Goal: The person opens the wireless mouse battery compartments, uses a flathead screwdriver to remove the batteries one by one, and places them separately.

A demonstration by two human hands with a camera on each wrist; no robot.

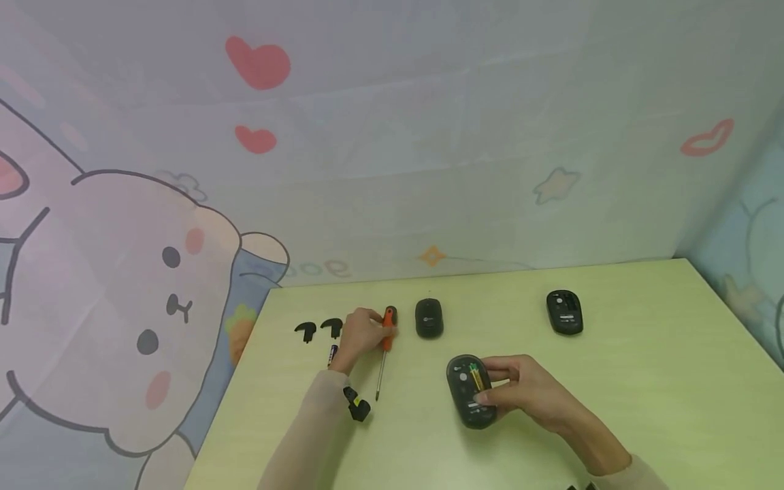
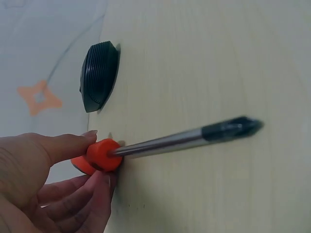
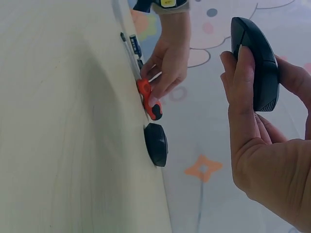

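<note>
Over the table point(image 1: 649, 422), the left hand point(image 1: 363, 333) pinches a screwdriver point(image 1: 386, 348) by its handle, tip towards the person, seemingly for a light hold. The right hand point(image 1: 528, 395) grips a mouse point(image 1: 463, 398) clear of the surface, underside up, likely to keep that face in view. Fingers hide some of the handle; the yellow piece point(image 1: 476, 376) inside the mouse is too small to identify.
</note>
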